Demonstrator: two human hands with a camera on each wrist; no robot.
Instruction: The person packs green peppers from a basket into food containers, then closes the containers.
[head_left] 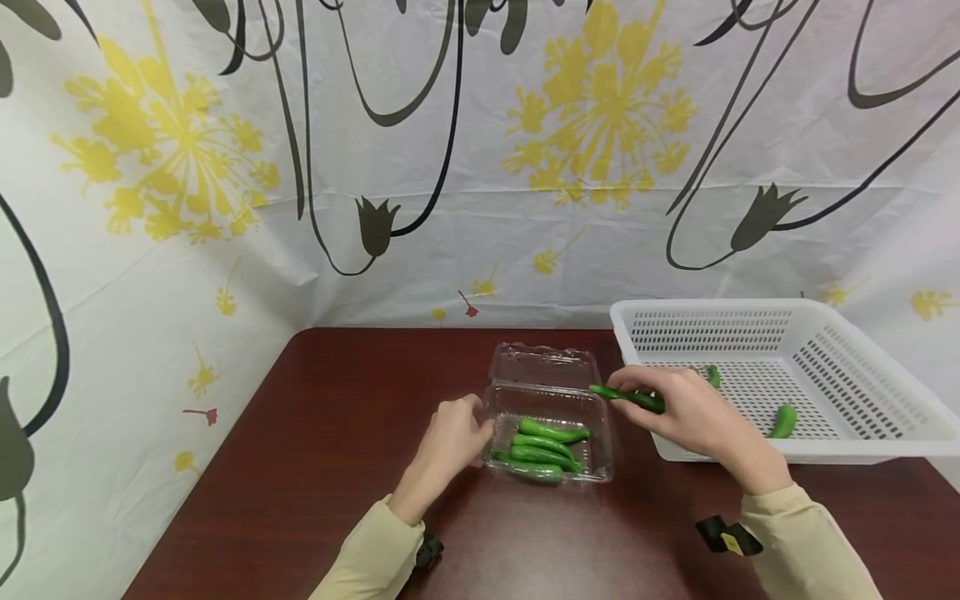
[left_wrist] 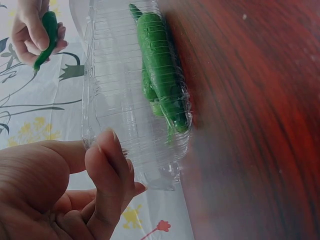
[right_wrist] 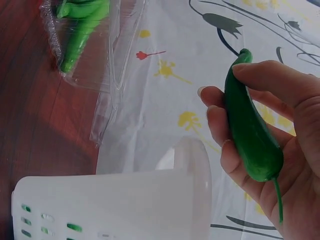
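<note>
A green chili pepper (head_left: 643,401) is held in my right hand (head_left: 690,408), above the gap between the clear container and the white basket. The right wrist view shows this pepper (right_wrist: 252,130) between thumb and fingers, its thin stem hanging down. My left hand (head_left: 448,432) is at the left side of the clear plastic clamshell container (head_left: 504,402), whose lid (head_left: 543,364) lies open toward the back. Thumb and fingers of the left hand (left_wrist: 107,175) pinch the container's rim. Several green chili peppers (head_left: 542,446) lie side by side in the container.
To the right stands a white perforated plastic basket (head_left: 862,452), with a chili pepper (head_left: 784,422) and another one (head_left: 713,377) visible inside. Both the container and basket stand on a dark red wooden table (head_left: 360,408). A patterned white cloth (head_left: 450,167) hangs behind the table.
</note>
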